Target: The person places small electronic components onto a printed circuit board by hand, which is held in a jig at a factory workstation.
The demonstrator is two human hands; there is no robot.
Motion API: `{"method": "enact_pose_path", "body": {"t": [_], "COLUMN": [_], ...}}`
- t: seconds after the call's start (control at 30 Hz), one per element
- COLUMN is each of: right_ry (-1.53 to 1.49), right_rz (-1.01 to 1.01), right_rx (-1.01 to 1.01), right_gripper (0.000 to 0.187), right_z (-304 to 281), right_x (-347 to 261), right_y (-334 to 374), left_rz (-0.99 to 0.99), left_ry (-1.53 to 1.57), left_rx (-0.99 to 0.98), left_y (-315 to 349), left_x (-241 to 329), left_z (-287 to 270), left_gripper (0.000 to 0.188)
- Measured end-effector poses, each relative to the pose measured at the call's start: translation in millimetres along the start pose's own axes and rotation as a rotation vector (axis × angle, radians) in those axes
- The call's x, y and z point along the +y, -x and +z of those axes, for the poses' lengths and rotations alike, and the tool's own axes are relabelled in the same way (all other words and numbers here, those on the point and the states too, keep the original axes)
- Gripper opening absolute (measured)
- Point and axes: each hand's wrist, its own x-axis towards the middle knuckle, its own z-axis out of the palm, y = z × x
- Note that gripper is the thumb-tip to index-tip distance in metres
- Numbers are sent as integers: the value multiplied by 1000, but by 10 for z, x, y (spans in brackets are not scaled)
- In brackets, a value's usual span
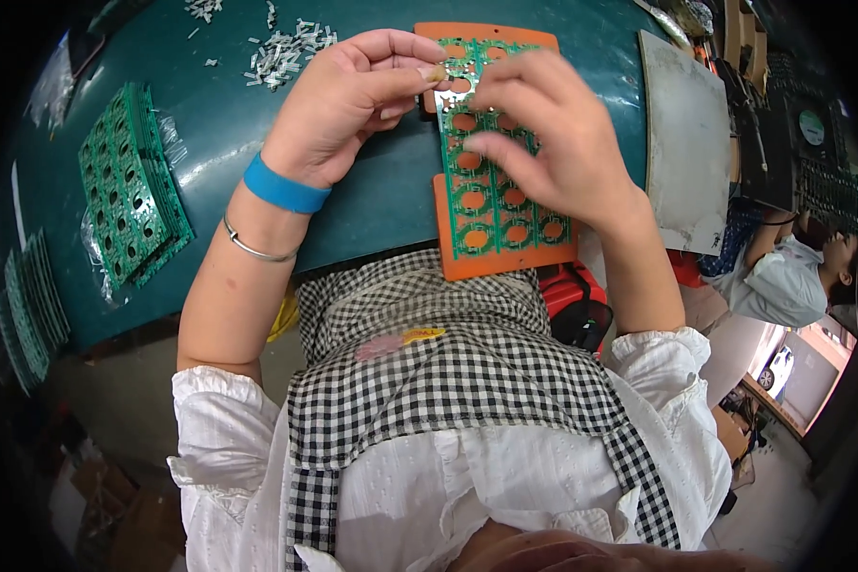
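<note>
A green circuit board panel (473,200) with rows of round cutouts lies on an orange tray (507,265). At the panel's upper left edge is my left hand (353,95), its thumb and index finger pinched together. Whatever sits between those fingertips is too small to make out. My right hand (567,133) hovers over the panel's right part, a little blurred. Its thumb stands apart from its curved fingers, and nothing shows in them. Tiny parts dot the board between the two hands.
A heap of small pale parts (291,52) lies on the green table (372,205) beyond my left hand. Stacked circuit boards (129,186) stand at the left, with more boards (33,310) at the rim. A grey plate (686,143) and a co-worker (782,276) are at the right.
</note>
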Motion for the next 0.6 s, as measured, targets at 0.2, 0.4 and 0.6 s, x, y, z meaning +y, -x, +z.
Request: {"method": "enact_pose_path", "body": {"t": [0.2, 0.4, 0.6], "right_ry": [37, -105, -129], "right_rz": [-129, 150, 109], "right_rx": [295, 189, 65], "right_gripper": [21, 16, 15], "right_z": [56, 16, 126], "right_x": [13, -28, -175], "right_y": [-224, 41, 318], "left_rz": [2, 114, 125], "left_ry": [-56, 83, 278], "left_rx": [-20, 130, 62], "left_y": [7, 31, 44], "left_x": [-30, 70, 135], "left_z": [73, 154, 72], "left_gripper": [22, 28, 53]}}
